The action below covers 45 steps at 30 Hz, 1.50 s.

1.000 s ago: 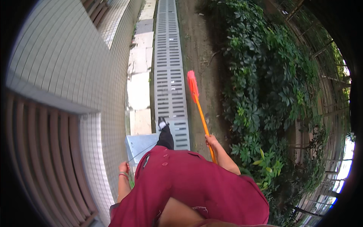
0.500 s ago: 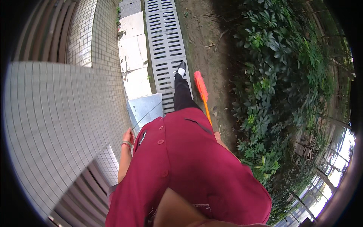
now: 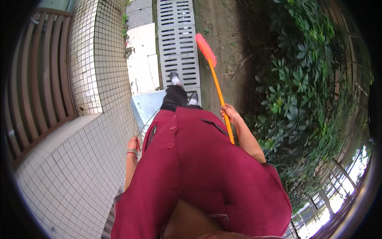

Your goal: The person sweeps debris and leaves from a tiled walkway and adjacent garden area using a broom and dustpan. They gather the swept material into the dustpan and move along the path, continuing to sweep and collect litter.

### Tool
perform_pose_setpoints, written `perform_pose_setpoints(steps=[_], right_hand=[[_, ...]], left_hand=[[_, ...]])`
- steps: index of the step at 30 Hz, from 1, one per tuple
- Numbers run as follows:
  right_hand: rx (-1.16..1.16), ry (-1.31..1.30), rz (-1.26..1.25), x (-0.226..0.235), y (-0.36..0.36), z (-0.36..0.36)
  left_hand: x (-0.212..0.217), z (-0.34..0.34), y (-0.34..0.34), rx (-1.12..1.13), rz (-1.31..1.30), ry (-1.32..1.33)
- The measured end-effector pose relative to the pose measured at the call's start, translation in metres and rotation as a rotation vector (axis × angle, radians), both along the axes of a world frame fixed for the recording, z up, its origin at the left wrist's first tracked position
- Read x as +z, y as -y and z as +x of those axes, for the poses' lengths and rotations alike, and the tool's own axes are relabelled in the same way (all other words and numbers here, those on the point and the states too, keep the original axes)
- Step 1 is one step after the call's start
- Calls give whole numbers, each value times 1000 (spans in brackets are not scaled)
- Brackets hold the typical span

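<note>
Orange-handled and pink-bristled, the broom [image 3: 217, 86] sits clamped in my right fingers [image 3: 224, 111]; my left fingers [image 3: 137, 140] grip a rod [image 3: 151, 120] crossing the grey pan [image 3: 148, 100].

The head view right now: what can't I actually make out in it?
All in the head view:
- Lower end of the orange-handled brush: hidden behind the maroon jacket.
- Near right part of the metal pan: hidden by the trouser leg and jacket.
- Left hand's exact finger grip: too small and blurred.
- Far end of the drain grating: cut off by the top edge.
</note>
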State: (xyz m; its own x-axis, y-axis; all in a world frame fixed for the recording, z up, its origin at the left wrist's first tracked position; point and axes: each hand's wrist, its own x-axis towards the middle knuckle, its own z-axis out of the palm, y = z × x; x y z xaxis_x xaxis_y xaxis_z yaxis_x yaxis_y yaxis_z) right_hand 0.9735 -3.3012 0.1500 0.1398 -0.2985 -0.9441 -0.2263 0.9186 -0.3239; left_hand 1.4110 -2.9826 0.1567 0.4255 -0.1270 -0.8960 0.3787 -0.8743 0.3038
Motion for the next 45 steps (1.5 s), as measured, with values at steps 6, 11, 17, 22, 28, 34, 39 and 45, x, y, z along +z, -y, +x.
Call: perform_pose_setpoints(steps=[6,11,17,22,28,34,39,45], right_hand=[[-109,4,-60,0,166,85],[-234,-36,34,11,282,140],[-311,-121,94,5,418,188],[-222,-183,1,-19,545,233],[18,-200,-101,17,765,329],[-144,98,-54,47,974,432],[-469,447,-31,36,1125,511],[-608,407,72,31,1275,569]], left_hand=[[11,48,168,0,32,28],[-25,111,288,-281,-31,129],[-24,185,470,-313,-61,83],[-52,243,611,-708,-109,181],[22,291,819,-8,-132,7],[-4,367,950,26,-174,58],[-24,436,1091,81,-116,66],[-61,522,1267,-248,-278,166]])
